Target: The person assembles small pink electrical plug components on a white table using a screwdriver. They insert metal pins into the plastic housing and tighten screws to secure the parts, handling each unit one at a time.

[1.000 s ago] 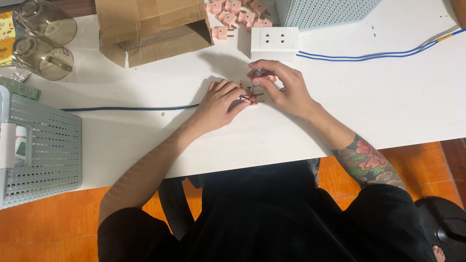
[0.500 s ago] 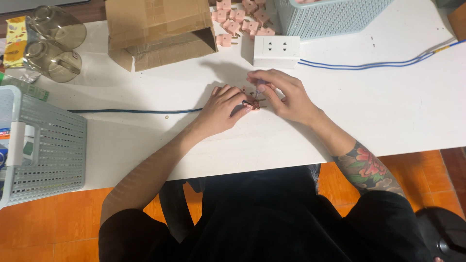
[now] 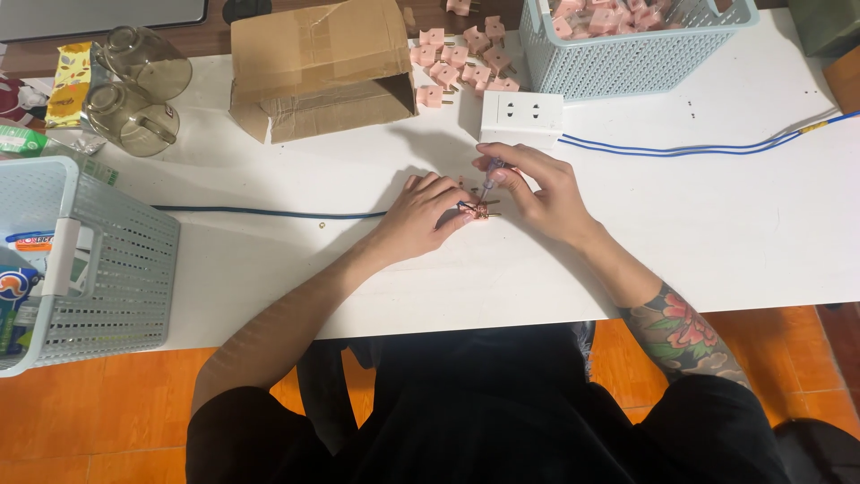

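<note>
My left hand [image 3: 426, 213] presses down on a small pink plug part [image 3: 481, 211] at the middle of the white table [image 3: 735, 233], where the end of a dark blue cable [image 3: 269, 213] meets it. My right hand [image 3: 539, 186] grips a small screwdriver [image 3: 491, 177] with a translucent handle. Its tip points down onto the plug part. Both hands almost touch each other over the part.
A white power socket block [image 3: 522, 117] with a blue cable [image 3: 699, 148] lies just behind my hands. Loose pink plugs [image 3: 461, 54] lie by a cardboard box [image 3: 318, 67] and in a pale basket [image 3: 627, 49]. Another basket [image 3: 85, 260] sits left, glass jars [image 3: 134, 90] behind it.
The view has shifted so the table's contents sit lower in frame. My hands stay together over the plug part, and the screwdriver in my right hand now stands more upright.
</note>
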